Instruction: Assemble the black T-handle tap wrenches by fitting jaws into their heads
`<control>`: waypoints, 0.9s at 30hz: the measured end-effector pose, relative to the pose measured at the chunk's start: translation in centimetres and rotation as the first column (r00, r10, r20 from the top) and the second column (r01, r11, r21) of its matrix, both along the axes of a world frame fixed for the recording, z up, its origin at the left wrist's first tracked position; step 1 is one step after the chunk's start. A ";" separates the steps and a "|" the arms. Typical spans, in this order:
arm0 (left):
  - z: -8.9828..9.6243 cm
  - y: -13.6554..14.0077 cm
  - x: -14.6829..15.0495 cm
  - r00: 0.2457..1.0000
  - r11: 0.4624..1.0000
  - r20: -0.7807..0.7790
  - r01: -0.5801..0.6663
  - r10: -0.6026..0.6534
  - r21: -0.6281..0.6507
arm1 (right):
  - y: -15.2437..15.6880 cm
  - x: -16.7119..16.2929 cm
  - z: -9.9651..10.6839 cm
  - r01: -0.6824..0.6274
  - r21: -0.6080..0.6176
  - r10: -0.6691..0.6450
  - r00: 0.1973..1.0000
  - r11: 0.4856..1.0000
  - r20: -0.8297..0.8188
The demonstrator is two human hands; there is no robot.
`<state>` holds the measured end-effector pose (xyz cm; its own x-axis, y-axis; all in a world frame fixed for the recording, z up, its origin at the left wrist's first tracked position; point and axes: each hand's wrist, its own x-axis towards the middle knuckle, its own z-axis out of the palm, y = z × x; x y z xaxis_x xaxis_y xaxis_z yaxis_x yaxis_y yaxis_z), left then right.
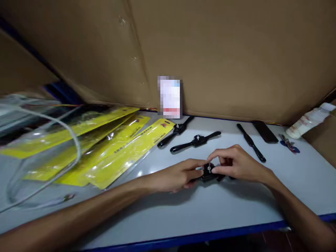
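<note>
My left hand (185, 175) is closed around one side of a black spokeshave (209, 175), holding it low over the grey table. My right hand (237, 162) bends over the same spokeshave, its thumb and index finger pinching at the silver screw in the middle. Its far handle is mostly hidden under my right hand. Just beyond lie a second spokeshave (198, 140) and a third spokeshave (178, 128), both with silver screws showing. A slim black two-handled piece (251, 142) rests to the right; no silver screw is visible on it.
Yellow-backed clear packages (128, 154) overlap at the left, with a grey cable (76, 140) crossing over them. A lit phone-like screen (170, 98) leans on the cardboard wall. At right are a dark phone-like slab (265, 131), keys (289, 144) and a whitish bottle (309, 120).
</note>
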<state>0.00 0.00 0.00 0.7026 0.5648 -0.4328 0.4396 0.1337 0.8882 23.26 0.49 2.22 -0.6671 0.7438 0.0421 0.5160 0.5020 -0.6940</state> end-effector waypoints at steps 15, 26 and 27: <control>0.0 0.1 0.0 1.000 1.000 -0.018 0.002 -0.002 -0.004 | -0.3 -1.1 -0.9 0.081 -0.003 -0.081 0.995 0.997 -0.051; 0.2 0.0 0.0 1.000 1.000 -0.014 -0.014 0.014 -0.007 | -0.2 -0.7 -1.1 0.039 0.157 -0.056 0.993 0.987 0.106; 0.2 0.1 0.0 1.000 1.000 -0.002 -0.015 0.015 -0.005 | -0.4 -1.0 -1.3 0.042 0.197 -0.068 0.989 0.980 0.129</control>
